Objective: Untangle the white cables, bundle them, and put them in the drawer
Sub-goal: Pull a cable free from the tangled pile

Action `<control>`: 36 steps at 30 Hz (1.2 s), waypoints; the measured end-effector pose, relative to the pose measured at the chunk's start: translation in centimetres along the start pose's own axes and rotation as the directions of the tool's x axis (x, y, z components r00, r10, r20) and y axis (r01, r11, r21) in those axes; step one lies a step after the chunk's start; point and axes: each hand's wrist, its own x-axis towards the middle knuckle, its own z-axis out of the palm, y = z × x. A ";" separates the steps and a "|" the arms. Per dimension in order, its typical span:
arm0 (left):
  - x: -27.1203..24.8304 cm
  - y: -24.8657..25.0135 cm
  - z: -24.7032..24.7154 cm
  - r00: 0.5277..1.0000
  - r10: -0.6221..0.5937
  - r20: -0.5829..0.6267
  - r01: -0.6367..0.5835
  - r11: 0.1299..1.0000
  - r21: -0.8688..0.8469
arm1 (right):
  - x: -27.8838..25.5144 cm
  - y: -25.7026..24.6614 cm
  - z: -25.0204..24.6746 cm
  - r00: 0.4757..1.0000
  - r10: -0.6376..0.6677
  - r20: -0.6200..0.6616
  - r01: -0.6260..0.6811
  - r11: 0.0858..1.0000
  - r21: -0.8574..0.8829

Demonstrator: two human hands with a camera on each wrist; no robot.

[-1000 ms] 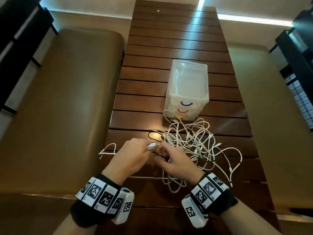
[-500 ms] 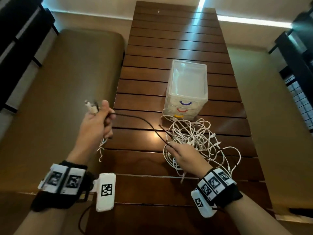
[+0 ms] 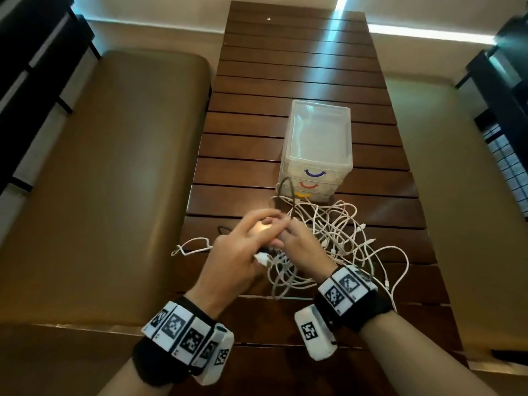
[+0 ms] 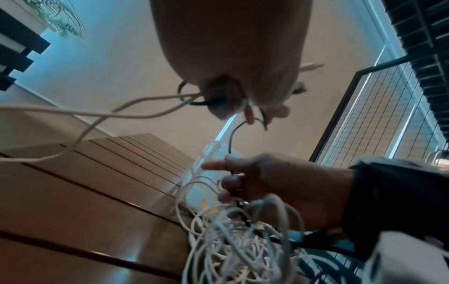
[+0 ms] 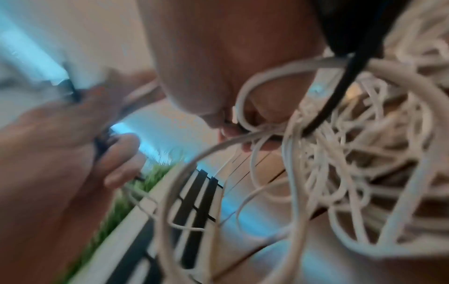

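Where thin, round white cables (image 3: pixel 340 241) lie heaped in loose loops on the slatted dark-wood table (image 3: pixel 285 81), just before a translucent plastic drawer unit (image 3: pixel 317 147) with three curved handles, two hands meet at the heap's near-left edge. Left hand (image 3: pixel 237 252) pinches a black cable (image 4: pixel 230 138) and a white strand; right hand (image 3: pixel 303 247) pinches the same black cable. Two tan padded benches (image 3: pixel 108 167) flank the table.

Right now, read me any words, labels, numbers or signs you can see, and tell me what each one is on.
No readable words or numbers anywhere.
Wristbands: black-and-white square code patterns, plus tiny marks too small to read.
Drawer box: no text, only curved purple, red and yellow handles on its drawer fronts.
White cables: no print visible.
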 end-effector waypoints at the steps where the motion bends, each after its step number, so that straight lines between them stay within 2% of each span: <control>1: 0.0 0.5 0.2 0.996 0.062 -0.066 -0.067 0.996 -0.065 | 0.1 -0.6 0.0 0.997 0.056 -0.055 -0.039 0.964 0.263; 2: 0.2 1.2 0.1 0.984 0.090 -0.155 -0.109 0.987 -0.119 | 0.2 -1.1 -0.2 0.989 0.113 -0.097 -0.055 0.882 0.468; 3: 0.4 1.7 0.0 0.967 0.093 -0.237 -0.135 0.977 -0.165 | 0.3 -1.5 -0.5 0.978 0.155 -0.139 -0.046 0.812 0.582; 5: 0.5 2.1 -0.4 0.943 0.069 -0.325 -0.152 0.960 -0.236 | 0.6 -1.8 -1.3 0.960 0.172 -0.222 0.017 0.752 0.659; 6: 0.5 2.0 -0.5 0.946 0.063 -0.317 -0.154 0.950 -0.271 | 0.7 -1.7 -1.6 0.957 0.135 -0.257 0.063 0.768 0.638; 8: 0.1 1.4 -0.4 0.966 0.087 -0.242 -0.163 0.936 -0.313 | 0.6 -1.7 -1.9 0.956 -0.008 -0.295 0.131 0.907 0.400; 10: -0.4 0.9 0.1 0.976 0.127 -0.179 -0.175 0.942 -0.286 | 0.7 -0.8 -1.9 0.963 -0.091 -0.252 0.111 0.992 0.065; 12: -0.7 0.8 0.4 0.968 0.111 -0.224 -0.168 0.953 -0.252 | 0.7 0.3 -1.9 0.982 -0.015 -0.188 -0.011 0.990 -0.141; 14: -0.7 1.0 0.1 0.953 0.029 -0.301 -0.115 0.955 -0.272 | 0.3 1.2 -1.8 0.986 0.093 -0.140 -0.133 0.942 -0.307; 16: -0.6 1.0 -0.1 0.956 0.047 -0.289 -0.130 0.953 -0.275 | -0.3 1.6 -1.6 0.990 0.088 -0.114 -0.130 0.885 -0.447; 18: -0.7 0.7 0.1 0.983 0.091 -0.162 -0.135 0.950 -0.283 | -1.0 1.1 -1.3 0.995 0.014 -0.094 -0.051 0.914 -0.402; 20: -0.7 0.1 0.8 0.997 0.065 0.052 -0.048 0.958 -0.284 | -1.5 0.4 -1.2 0.992 -0.072 -0.105 0.037 0.954 -0.299; 22: -0.6 -0.7 1.6 0.977 0.005 0.212 0.030 0.986 -0.162 | -1.6 0.1 -1.4 0.986 -0.122 -0.111 0.086 0.954 -0.287; 23: -0.5 -1.0 1.9 0.970 -0.021 0.243 0.044 0.995 -0.090 | -1.6 -0.1 -1.6 0.986 -0.142 -0.091 0.107 0.943 -0.316; 27: -0.6 -1.8 3.0 0.946 -0.166 0.279 0.159 0.986 0.047 | -2.1 0.1 -2.1 0.956 -0.264 0.125 0.292 0.836 -0.465; 29: -0.5 -1.9 3.4 0.938 -0.189 0.291 0.164 0.980 0.108 | -2.5 0.4 -2.3 0.944 -0.289 0.159 0.330 0.817 -0.474; 33: -0.2 -2.1 2.5 0.947 -0.169 0.273 0.122 0.976 0.181 | -3.0 1.1 -2.3 0.952 -0.259 0.165 0.306 0.817 -0.488; 36: -0.1 -3.2 0.0 0.978 -0.186 0.093 0.170 0.974 0.152 | -3.3 2.5 -3.0 0.973 -0.188 0.134 0.231 0.799 -0.555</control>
